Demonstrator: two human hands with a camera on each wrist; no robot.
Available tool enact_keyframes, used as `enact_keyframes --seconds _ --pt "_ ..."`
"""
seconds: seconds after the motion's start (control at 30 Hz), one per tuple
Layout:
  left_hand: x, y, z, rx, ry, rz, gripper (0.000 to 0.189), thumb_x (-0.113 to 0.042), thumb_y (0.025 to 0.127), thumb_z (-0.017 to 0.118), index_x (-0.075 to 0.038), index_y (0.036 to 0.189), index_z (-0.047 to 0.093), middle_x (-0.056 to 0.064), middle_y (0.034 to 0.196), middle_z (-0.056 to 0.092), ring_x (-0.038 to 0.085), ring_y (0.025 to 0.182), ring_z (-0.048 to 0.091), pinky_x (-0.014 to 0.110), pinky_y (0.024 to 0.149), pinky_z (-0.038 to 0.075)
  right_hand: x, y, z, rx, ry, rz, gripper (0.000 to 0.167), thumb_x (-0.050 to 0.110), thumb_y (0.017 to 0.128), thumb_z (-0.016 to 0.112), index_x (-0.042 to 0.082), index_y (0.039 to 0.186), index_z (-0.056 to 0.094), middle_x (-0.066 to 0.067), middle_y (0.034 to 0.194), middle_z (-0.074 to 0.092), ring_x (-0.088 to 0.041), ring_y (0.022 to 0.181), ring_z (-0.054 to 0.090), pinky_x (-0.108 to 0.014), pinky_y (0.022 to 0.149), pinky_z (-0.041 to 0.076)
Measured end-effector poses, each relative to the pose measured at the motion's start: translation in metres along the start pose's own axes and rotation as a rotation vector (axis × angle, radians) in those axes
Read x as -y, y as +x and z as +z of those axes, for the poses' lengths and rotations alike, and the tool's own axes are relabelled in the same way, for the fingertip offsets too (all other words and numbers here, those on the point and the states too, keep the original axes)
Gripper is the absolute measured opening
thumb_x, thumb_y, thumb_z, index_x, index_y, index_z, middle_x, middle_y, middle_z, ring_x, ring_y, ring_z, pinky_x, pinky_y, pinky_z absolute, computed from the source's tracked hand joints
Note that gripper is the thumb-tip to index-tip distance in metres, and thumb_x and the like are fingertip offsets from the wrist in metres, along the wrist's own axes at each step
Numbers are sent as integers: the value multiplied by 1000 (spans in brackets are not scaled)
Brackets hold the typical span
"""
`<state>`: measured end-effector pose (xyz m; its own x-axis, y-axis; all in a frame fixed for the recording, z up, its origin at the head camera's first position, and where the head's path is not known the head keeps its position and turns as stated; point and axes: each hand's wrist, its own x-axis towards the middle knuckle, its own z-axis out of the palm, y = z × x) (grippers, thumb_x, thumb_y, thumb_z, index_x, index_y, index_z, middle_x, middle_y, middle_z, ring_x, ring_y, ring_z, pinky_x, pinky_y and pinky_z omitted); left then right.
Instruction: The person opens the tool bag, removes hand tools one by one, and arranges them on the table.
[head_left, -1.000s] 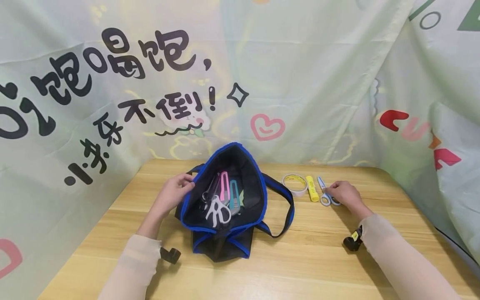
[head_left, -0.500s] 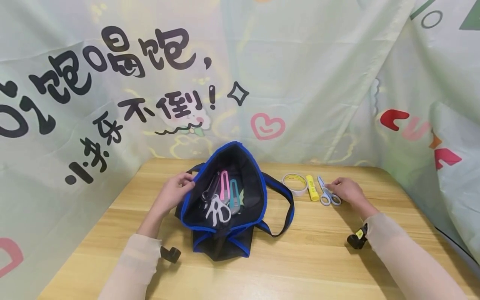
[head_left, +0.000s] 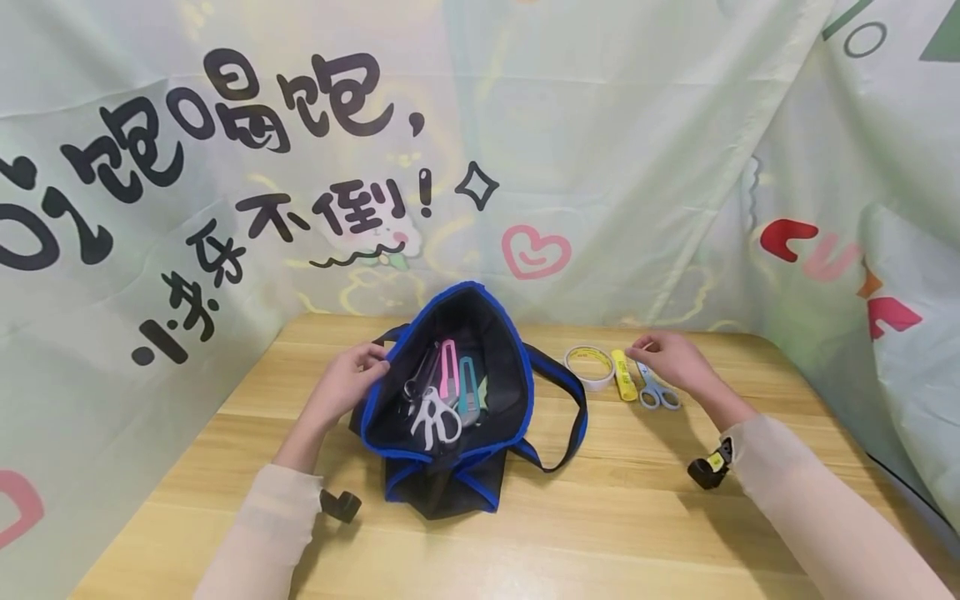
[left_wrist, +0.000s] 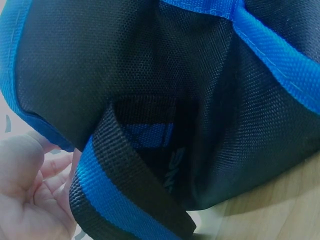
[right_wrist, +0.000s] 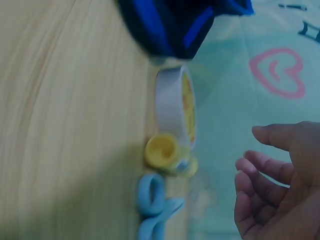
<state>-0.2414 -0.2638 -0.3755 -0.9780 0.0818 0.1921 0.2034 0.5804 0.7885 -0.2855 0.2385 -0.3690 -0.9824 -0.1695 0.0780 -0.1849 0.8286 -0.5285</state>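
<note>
A black bag with blue trim [head_left: 517,400] stands with its mouth facing me. My left hand [head_left: 348,379] grips its left rim; in the left wrist view the hand [left_wrist: 35,185] shows at the blue edge beside the strap [left_wrist: 115,195]. My right hand [head_left: 671,358] hovers by the yellow glue stick [head_left: 624,379], overlapping the blades of the light-blue scissors [head_left: 659,396]. In the right wrist view its thumb and fingers [right_wrist: 270,140] are apart, with nothing between them. A roll of tape [head_left: 597,385] lies left of the glue stick.
Inside the bag are white-handled scissors [head_left: 447,427], a pink utility knife [head_left: 449,367], a teal utility knife [head_left: 468,387] and darker items. The bag's strap [head_left: 576,400] loops out over the wooden table [head_left: 600,517]. A printed cloth [head_left: 637,167] hangs behind.
My right hand has moved from beside the scissors leftward and up, toward the glue stick. The left hand and the bag have hardly moved.
</note>
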Motion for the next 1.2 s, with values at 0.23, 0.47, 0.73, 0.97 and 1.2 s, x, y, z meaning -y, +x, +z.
enact_keyframes --seconds 0.23,0.47,0.73,0.97,1.2 --pt "1 0 0 0 -10 -1 21 -17 95 62 -2 111 62 10 87 62 19 61 52 32 55 45 33 3 -1 24 27 -81 41 41 98 57 4 116 62 -18 109 65 -34 99 60 -49 80 47" --pt "-1 -1 0 -4 -5 6 21 -15 95 62 -2 111 62 10 86 62 20 62 52 32 56 44 62 8 0 68 57 -179 43 36 98 59 2 124 60 -15 112 64 -34 104 60 -51 87 46" --pt "-2 -1 1 -13 20 8 21 -16 95 62 -3 110 63 10 87 63 22 68 53 34 61 45 88 14 9 114 69 -291 44 34 95 64 4 127 60 -10 110 65 -29 102 61 -47 84 49" --pt "-1 -1 1 -13 33 18 21 -18 95 62 -4 110 63 9 87 64 23 70 54 34 62 45 111 15 19 185 62 -386 53 40 91 67 7 132 58 -12 116 65 -27 104 61 -46 87 49" --pt "-2 -1 2 -14 20 11 21 -16 96 62 -2 111 63 11 87 63 23 70 54 35 63 45 131 20 42 207 49 -442 56 43 90 69 7 131 59 -10 119 64 -26 110 60 -44 93 48"
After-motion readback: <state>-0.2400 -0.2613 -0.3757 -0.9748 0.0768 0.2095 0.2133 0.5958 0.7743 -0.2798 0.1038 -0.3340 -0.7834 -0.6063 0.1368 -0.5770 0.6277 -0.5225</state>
